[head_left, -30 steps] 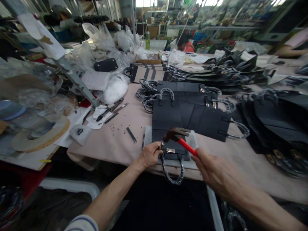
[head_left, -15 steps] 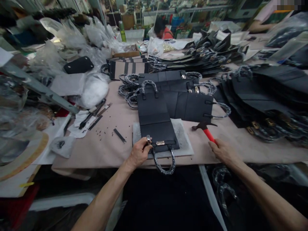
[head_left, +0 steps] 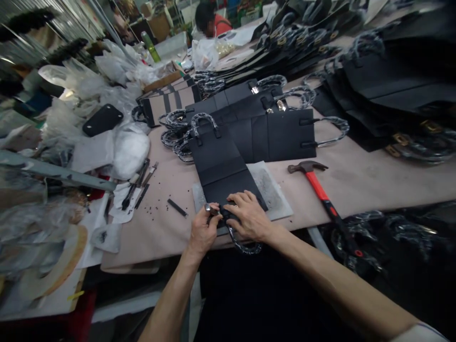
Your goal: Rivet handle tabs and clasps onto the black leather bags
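A black bag panel lies on a pale slab at the table's front edge, its plastic-wrapped handles at both ends. My left hand is closed around a short metal punch at the panel's near left corner. My right hand rests on the near end of the panel, fingers apart, over the base of the near handle. It covers the gold plate there. To the right, a hammer with a red and black handle lies on the table, its grip jutting past the edge.
More black bag panels overlap just behind, and a larger pile stands at the right. A dark strip, small black bits and hand tools lie left. Plastic bags crowd the left side. A person sits across the table.
My right hand has let go of the hammer, leaving it on the table, and has moved left onto the panel. My left hand keeps the punch at the corner. The view has tilted.
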Demonstrator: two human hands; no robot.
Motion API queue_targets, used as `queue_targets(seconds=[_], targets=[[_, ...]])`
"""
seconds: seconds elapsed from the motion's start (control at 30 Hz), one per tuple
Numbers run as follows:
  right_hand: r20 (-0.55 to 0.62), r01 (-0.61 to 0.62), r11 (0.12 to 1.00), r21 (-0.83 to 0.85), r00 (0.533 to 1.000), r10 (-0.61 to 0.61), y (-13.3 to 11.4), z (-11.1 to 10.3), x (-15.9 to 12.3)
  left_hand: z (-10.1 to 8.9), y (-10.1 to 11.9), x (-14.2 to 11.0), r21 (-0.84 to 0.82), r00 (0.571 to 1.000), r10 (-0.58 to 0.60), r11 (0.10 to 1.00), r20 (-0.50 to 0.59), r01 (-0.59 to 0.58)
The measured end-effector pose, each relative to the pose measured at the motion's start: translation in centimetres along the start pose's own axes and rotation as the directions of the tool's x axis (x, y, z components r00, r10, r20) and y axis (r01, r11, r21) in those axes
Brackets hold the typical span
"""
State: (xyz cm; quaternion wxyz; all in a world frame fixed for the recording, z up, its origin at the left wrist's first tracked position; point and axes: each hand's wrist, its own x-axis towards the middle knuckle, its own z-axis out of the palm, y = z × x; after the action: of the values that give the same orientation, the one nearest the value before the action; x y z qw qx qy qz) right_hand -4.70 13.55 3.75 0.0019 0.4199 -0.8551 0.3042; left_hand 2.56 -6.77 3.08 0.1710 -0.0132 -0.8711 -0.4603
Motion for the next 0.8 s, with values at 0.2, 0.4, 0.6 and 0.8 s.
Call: queue_targets(seconds=[0.2, 0.4, 0.6, 0.8], targets=[[0.039, -0.013, 1.000, -0.004, 0.999, 0.014, 0.2, 0.8, 0.1, 0.0, -0.2, -0.7, 0.002, 0.999, -0.006, 1.000, -0.032, 0.006], [0.032, -0.038, 0.999, 0.004, 0.999, 0.037, 0.3, 1.0, 0.1, 0.1, -0.2, -0.6, 0.053, 0.998, 0.064, 0.997, 0.007, -0.065], [0.035, -0.045, 0.999, 0.003, 0.998, 0.045, 0.3, 1.0, 0.2, 0.1, -0.6, -0.9, -0.026, 0.998, -0.011, 1.000, -0.056, 0.009], [0.036, -0.056, 0.998, 0.004, 0.998, 0.056, -0.1, 0.9, 0.4, 0.1, 0.7, -1.0, -0.110, 0.994, 0.033, 0.993, -0.102, -0.044]])
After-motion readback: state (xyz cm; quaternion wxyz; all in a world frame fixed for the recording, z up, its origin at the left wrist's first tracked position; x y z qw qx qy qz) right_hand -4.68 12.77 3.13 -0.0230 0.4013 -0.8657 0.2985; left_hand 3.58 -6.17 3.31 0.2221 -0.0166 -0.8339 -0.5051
